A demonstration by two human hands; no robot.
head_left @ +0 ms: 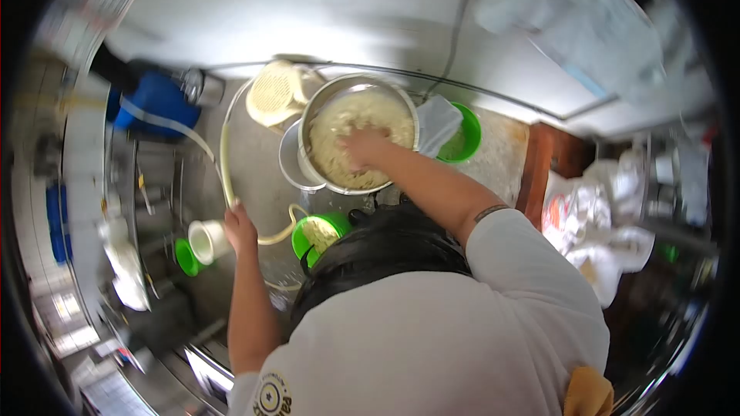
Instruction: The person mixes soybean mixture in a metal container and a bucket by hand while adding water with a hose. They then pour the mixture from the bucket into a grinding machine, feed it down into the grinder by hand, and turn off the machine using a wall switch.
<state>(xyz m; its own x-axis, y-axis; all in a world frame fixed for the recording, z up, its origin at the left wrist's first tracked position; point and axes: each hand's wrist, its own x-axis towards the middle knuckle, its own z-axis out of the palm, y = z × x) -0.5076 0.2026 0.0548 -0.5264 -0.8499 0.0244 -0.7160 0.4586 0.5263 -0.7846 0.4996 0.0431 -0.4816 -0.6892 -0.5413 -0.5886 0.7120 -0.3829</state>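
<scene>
My right hand point(364, 148) lies in a large metal bowl point(417, 127), its fingers spread and partly sunk into a pale, wet, lumpy mass point(339, 119) that I cannot name exactly. To the left, my left hand point(240, 229) is closed around a pale yellow hose point(225, 156), which arches up and over towards the bowl's far side. Below the bowl, close to my black apron point(378, 250), a green bucket point(295, 240) holds more of the pale stuff. Another metal vessel point(288, 156) shows partly behind the bowl's left rim.
A perforated cream basket point(275, 94) stands by the wall, with a green tub point(474, 135) right of the bowl. White and green buckets point(206, 242) sit left. A blue drum point(160, 104) and metal racks line the left; white sacks point(593, 216) are at right.
</scene>
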